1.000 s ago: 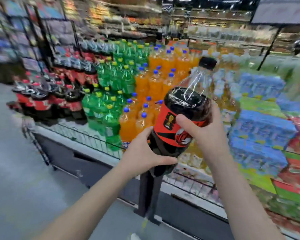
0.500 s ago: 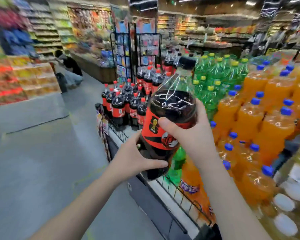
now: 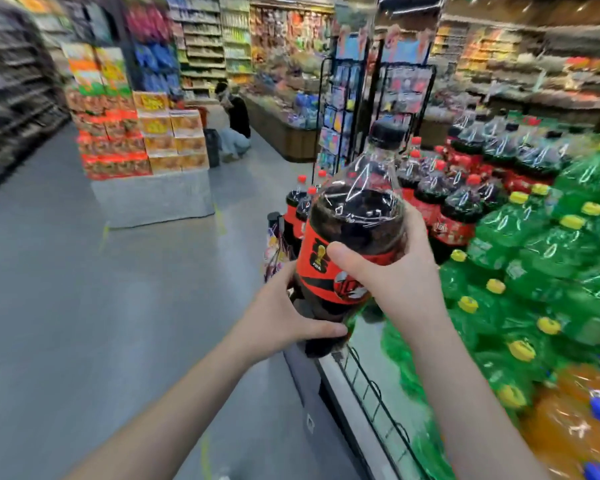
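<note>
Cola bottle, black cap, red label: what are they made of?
The cola bottle looks like clear, glossy plastic: bright glints run over it and the dark drink shows through. Its black cap seems matt hard plastic. The red label is probably thin printed film, though paper is possible.

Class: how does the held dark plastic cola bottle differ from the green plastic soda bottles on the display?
The dark plastic cola bottle has a black cap; the green plastic soda bottles have yellow caps. The cola bottle is held up, left hand near its base, right hand on its red label; the green bottles sit on the display. Both are capped plastic bottles.
</note>
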The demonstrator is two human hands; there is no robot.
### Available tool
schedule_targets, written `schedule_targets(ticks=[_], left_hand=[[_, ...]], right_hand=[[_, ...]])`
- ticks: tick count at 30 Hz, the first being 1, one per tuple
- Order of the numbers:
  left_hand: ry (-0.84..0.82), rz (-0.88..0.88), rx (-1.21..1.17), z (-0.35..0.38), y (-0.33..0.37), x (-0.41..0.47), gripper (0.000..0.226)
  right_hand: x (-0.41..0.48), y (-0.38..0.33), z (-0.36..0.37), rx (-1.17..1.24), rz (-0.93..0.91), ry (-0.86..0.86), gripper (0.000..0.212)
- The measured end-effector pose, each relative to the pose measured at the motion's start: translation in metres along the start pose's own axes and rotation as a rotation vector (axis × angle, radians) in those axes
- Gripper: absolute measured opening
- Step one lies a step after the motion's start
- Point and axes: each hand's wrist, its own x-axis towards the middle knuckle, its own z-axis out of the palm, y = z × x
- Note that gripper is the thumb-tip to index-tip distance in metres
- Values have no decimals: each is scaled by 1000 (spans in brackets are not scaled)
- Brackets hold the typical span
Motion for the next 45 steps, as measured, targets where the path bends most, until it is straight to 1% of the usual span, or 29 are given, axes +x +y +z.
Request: schedule_targets(ticks=[4, 7, 9, 13, 15, 17, 20, 23, 25, 28, 31, 34, 36, 38, 41, 45], left_hand=[[-25, 30, -11, -33, -37, 55, 88], [-74, 43, -10, -57, -64, 99, 98], [-106, 43, -1, -73, -80, 127, 101], [-186, 69, -1, -96, -105, 177, 95], [-240, 70, -4, -101, -115, 200, 90], [-279, 67, -26, -102, -125, 220, 89], [-323, 99, -48, -97, -135, 250, 91], [-398, 126, -44, -86, -148, 276, 93], [-433, 123, -25, -74, -157, 291, 94], [-484, 120, -6, -58, -165, 312, 90], [-554, 113, -21, -43, -171, 332, 83], [-607, 52, -51, -30, -180, 348, 73], [-641, 52, -57, -22, -184, 358, 70], [-677, 16, -72, -12, -192, 365, 66], [-708, 4, -83, 3, -205, 375, 69], [-717, 12, -63, 22, -221, 385, 75]], right_hand=[[42, 22, 45, -27, -12, 22, 95], [73, 38, 77, -46, 3, 64, 92], [92, 49, 98, -70, 23, 96, 93], [125, 70, 131, -106, 54, 174, 95], [140, 81, 141, -133, 70, 190, 95], [154, 90, 148, -145, 92, 209, 94], [174, 107, 153, -165, 115, 233, 94], [186, 124, 154, -198, 123, 259, 102], [193, 137, 151, -220, 133, 274, 102], [203, 160, 144, -242, 153, 315, 105], [210, 181, 137, -242, 175, 358, 101], [218, 201, 130, -239, 216, 381, 100], [221, 213, 126, -235, 253, 406, 100], [224, 224, 123, -224, 302, 416, 100], [227, 242, 118, -224, 347, 426, 100], [228, 270, 114, -221, 409, 446, 107]])
